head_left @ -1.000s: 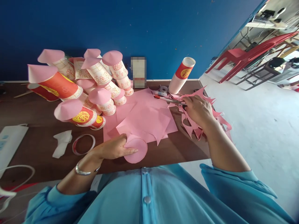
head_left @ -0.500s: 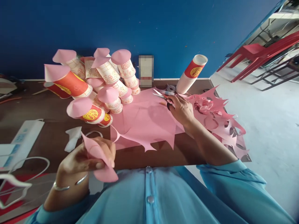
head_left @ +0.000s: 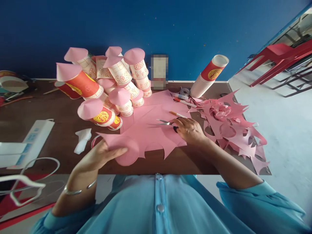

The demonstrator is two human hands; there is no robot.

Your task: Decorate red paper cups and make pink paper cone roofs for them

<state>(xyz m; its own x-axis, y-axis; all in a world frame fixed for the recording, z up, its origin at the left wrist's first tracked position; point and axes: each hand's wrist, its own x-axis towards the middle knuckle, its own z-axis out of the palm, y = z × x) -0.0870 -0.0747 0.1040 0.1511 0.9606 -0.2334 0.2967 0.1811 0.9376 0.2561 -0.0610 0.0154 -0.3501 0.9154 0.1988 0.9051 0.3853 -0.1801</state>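
Note:
My left hand [head_left: 103, 153] grips a piece of pink paper [head_left: 128, 150] with a rounded lower edge, its thumb lying on top. In my right hand [head_left: 191, 130] is a pair of scissors [head_left: 164, 123], with the blades slightly apart and pointing left toward that paper. Beneath both hands, larger pink sheets [head_left: 152, 113] cover the middle of the brown table. An orange-and-white pen [head_left: 177, 114] lies just above the scissors, and another marker [head_left: 186, 103] is behind it.
Paper cups with pink cone tops [head_left: 119, 97] crowd the back left. A tall cup stack [head_left: 207, 78] leans near the wall, beside a tape roll [head_left: 185, 92]. Pink scraps [head_left: 226, 123] cover the table's right end. A white power strip [head_left: 34, 143] lies left.
My left hand has moved right and turned the pink paper flatter. My right hand has drawn the scissors down, nearer to me, uncovering the pens. The whole view has shifted slightly.

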